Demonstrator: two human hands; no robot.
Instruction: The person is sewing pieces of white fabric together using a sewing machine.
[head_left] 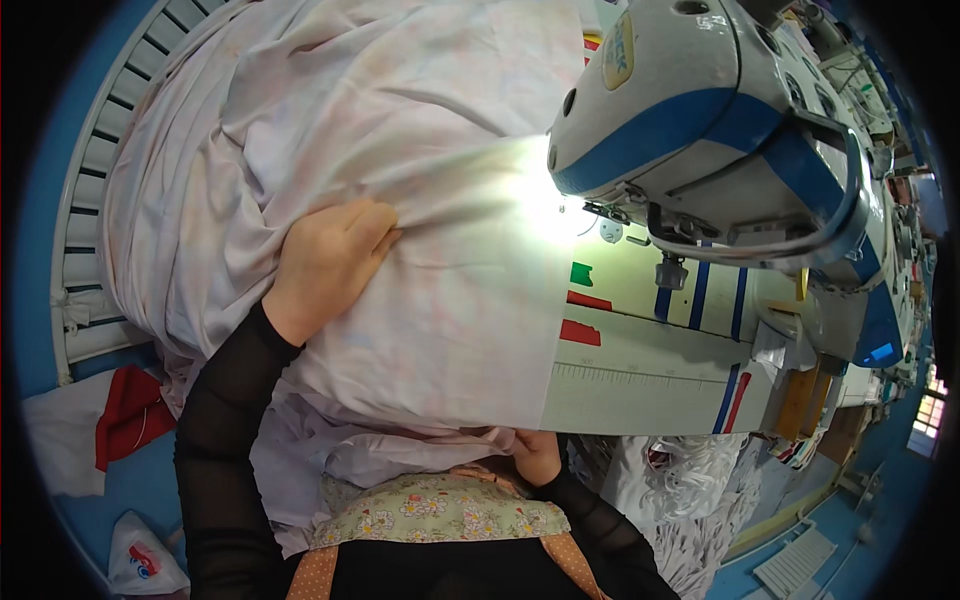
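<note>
A large pale pink-and-white fabric [450, 330] covers the left and middle of the sewing table and hangs in folds over its front edge. My left hand [335, 262] lies on top of it, fingers curled in and closed on a pinch of the cloth. Down by the table's front edge, my right hand [537, 457] is closed on the fabric's hanging edge; its fingers are partly hidden by the cloth. The fabric's right side runs under the lit head of a white and blue sewing machine [650, 110]. The needle area is washed out by the lamp's glare.
The bare table surface [650, 385] at right carries a printed ruler and coloured tape strips. A white slatted rack [75, 240] borders the left. Red and white cloth [135, 418] and a white bag [145, 555] lie lower left. White strips [680, 500] are heaped below the table's right.
</note>
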